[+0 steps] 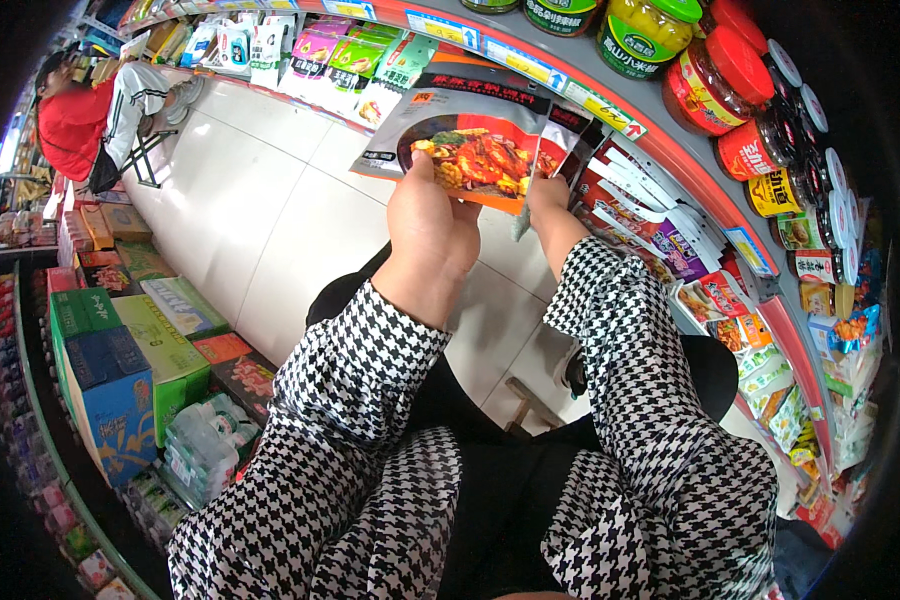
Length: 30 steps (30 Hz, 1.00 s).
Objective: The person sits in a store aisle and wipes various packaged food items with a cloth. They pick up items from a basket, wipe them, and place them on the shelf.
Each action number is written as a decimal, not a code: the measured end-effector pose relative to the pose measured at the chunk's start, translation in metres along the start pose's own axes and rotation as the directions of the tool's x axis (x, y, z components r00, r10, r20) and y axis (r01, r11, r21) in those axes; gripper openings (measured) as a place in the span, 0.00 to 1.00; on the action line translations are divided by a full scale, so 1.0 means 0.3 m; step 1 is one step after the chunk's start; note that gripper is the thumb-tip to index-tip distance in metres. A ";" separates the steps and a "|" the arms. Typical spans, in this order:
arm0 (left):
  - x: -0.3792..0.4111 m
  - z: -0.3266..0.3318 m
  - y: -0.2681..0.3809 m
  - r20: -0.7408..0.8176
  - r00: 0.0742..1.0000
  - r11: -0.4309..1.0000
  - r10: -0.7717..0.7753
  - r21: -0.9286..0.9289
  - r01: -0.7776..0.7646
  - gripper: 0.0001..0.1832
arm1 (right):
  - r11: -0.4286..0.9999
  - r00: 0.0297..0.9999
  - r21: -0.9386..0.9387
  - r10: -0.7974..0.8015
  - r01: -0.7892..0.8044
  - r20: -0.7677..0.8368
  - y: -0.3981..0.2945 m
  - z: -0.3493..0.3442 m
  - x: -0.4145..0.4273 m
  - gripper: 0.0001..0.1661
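My left hand (433, 221) grips a grey and orange seasoning packet (487, 154) by its lower left part, thumb on the front. A picture of a cooked dish with prawns covers the packet's face. My right hand (550, 196) is closed at the packet's lower right corner, and a piece of grey material (521, 223), apparently cloth, sticks out below its fingers. Partly hidden behind the held packet is a similar packet (562, 139); whether my right hand touches it, I cannot tell. Red seasoning packets (619, 206) stand on the lower shelf just right of that hand.
A shelf edge with price tags (525, 64) curves above and right of my hands. Glass jars (720, 79) stand on it. Starch pouches (356, 60) line the lower shelf. Cartons (109, 405) and bottles (202, 442) are stacked at left. A person in red (75, 131) sits across the aisle.
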<state>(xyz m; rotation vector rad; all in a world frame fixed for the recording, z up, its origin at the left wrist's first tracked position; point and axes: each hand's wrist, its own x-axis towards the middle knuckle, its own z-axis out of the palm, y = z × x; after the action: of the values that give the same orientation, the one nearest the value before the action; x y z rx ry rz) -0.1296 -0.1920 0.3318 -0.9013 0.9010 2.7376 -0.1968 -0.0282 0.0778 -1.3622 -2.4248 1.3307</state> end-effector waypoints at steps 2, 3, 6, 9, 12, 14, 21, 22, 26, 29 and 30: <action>0.009 -0.049 0.020 -0.025 0.999 1.000 0.029 -0.008 -0.029 0.17 | 0.994 0.990 0.054 -0.102 0.097 0.102 -0.072 -0.034 -0.129 0.22; 0.006 -0.056 0.022 -0.022 0.999 1.000 0.028 -0.008 -0.028 0.17 | 0.987 0.981 0.086 -0.147 0.136 0.130 -0.102 -0.069 -0.175 0.23; -0.016 -0.045 0.004 -0.021 0.999 1.000 0.026 0.005 -0.026 0.18 | 0.960 0.936 -0.038 -0.261 0.277 0.236 -0.046 -0.108 -0.145 0.33; -0.007 -0.056 -0.041 0.018 0.999 0.999 0.039 -0.002 -0.039 0.19 | 0.849 0.837 -0.108 -0.477 0.517 0.268 0.022 -0.169 -0.127 0.35; -0.034 -0.071 -0.063 0.114 0.993 0.999 -0.011 -0.035 0.015 0.21 | 0.755 0.757 -0.143 -0.588 0.640 0.285 0.052 -0.246 -0.170 0.26; -0.082 -0.076 -0.058 0.152 0.986 0.997 -0.064 -0.037 0.071 0.23 | 0.730 0.726 -0.101 -0.636 0.676 0.263 0.015 -0.358 -0.257 0.16; -0.176 -0.116 -0.082 0.321 0.918 0.971 -0.232 0.012 0.241 0.25 | 0.573 0.578 -0.090 -0.788 0.814 0.213 -0.029 -0.913 -0.446 0.10; -0.189 -0.115 -0.096 0.312 0.916 0.966 -0.255 0.034 0.257 0.26 | 0.639 0.631 0.003 -0.761 0.769 0.149 -0.027 -0.971 -0.466 0.09; -0.260 -0.115 -0.141 0.399 0.830 0.920 -0.389 0.118 0.374 0.27 | 0.604 0.631 0.193 -0.703 0.773 -0.327 -0.008 -1.086 -0.584 0.09; -0.296 -0.118 -0.199 0.426 0.746 0.857 -0.511 0.186 0.481 0.27 | 0.393 0.380 0.053 -0.832 0.918 -0.405 -0.008 -1.065 -0.662 0.12; -0.296 -0.132 -0.225 0.456 0.708 0.840 -0.539 0.230 0.491 0.27 | 0.379 0.375 0.052 -0.875 0.924 -0.307 -0.017 -1.040 -0.697 0.14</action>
<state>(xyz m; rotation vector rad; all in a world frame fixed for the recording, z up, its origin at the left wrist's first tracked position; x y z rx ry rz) -0.0180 -0.1538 0.3235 -0.3016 0.5493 2.2319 0.0600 0.0238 0.3468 0.0518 -2.1224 0.9441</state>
